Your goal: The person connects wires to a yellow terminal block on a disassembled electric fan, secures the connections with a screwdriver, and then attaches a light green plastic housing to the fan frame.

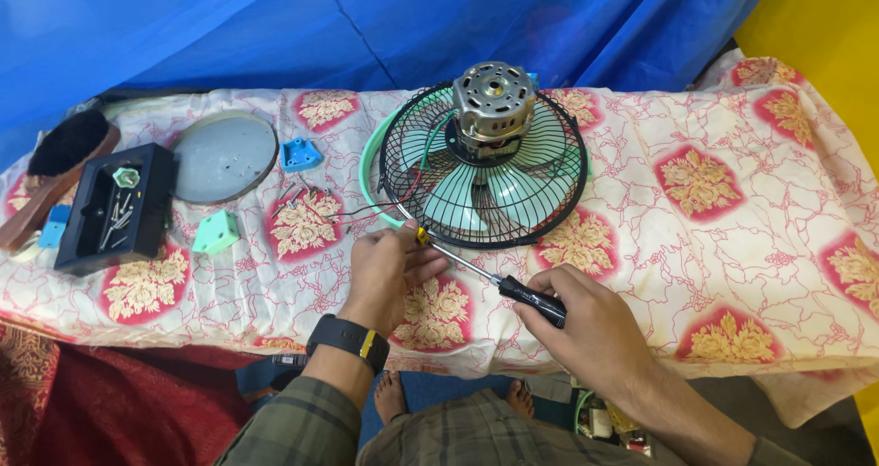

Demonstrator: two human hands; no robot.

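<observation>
A big blue sheet [275, 27] hangs behind the table and covers almost the whole back of the room; it has soft folds and one dark seam running down. At the far right a plain yellow wall [824, 17] shows beside it. The table [732, 200] is long and is covered with a cream cloth printed with thin red lines and pink squares holding yellow flowers; the cloth hangs down over the front edge. At the lower left a dark red fabric [82, 402] with a gold pattern lies below the table edge. Under the table the floor [449, 388] looks blue. The light is even and soft, without hard shadows.
</observation>
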